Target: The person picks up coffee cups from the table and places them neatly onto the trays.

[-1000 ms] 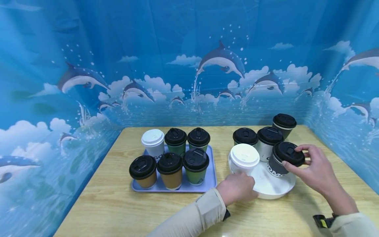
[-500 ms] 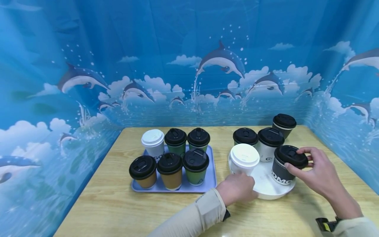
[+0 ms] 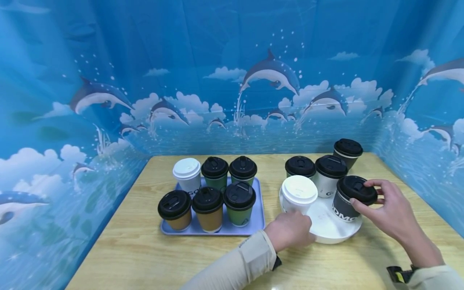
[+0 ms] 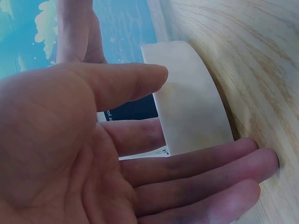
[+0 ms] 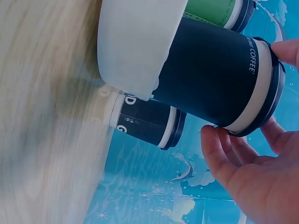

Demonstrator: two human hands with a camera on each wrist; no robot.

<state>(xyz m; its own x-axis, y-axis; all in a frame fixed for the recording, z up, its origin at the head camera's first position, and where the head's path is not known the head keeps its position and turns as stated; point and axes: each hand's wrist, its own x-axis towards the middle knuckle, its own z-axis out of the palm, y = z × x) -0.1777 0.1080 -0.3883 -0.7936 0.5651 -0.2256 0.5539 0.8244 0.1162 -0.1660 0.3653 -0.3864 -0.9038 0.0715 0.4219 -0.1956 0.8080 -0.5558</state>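
Note:
On the right, my right hand (image 3: 389, 211) holds a dark grey paper coffee cup (image 3: 344, 207) by its black lid, thumb on the near side and fingers over the far side. The cup is over the front right of a white round tray (image 3: 331, 229); in the right wrist view its base is hidden behind the tray's wall (image 5: 135, 42). My left hand (image 3: 291, 231) pinches the tray's front left rim; the left wrist view shows the thumb and index finger (image 4: 140, 133) on its wall (image 4: 191, 102). A white-lidded cup (image 3: 299, 193), a white cup with black lid (image 3: 328, 181) and a green cup (image 3: 300, 167) share the tray area.
Another dark cup (image 3: 348, 151) stands on the table behind the round tray. To the left, a lilac rectangular tray (image 3: 259, 209) bears several lidded cups, among them a brown one (image 3: 208, 215). A dolphin-print curtain (image 3: 232, 80) borders the wooden table (image 3: 145, 253).
My right hand has shifted the dark grey cup a little right and toward me, away from the white cup, then slightly back. My left hand has stayed at the tray's rim.

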